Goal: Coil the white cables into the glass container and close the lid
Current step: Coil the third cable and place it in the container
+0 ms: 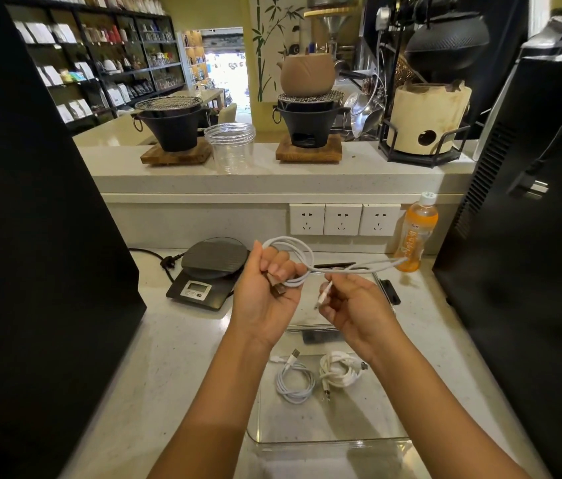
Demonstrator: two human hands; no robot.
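Nearest the camera, at the near edge of the pale stone surface [176,357], stands a clear rectangular glass container [327,440] with two coiled white cables inside it: a neat round coil [295,383] on the left and a looser bundle [340,369] just beside it on the right. Above the container both bare hands are raised. The left hand [265,299] has its fingers curled round a few loops of a third white cable [293,257], and a dark plug end lies in its palm. The right hand [355,305] pinches the other end of this cable, near its small white connector, between thumb and fingers. A long loop of the cable stretches from the hands to the right, toward an orange drink bottle with a white cap [416,233] at the far right edge of the surface. A black digital scale [208,271] stands toward the far left edge. Behind the hands lies a flat clear piece with black clips, partly hidden; I cannot tell if it is the lid.
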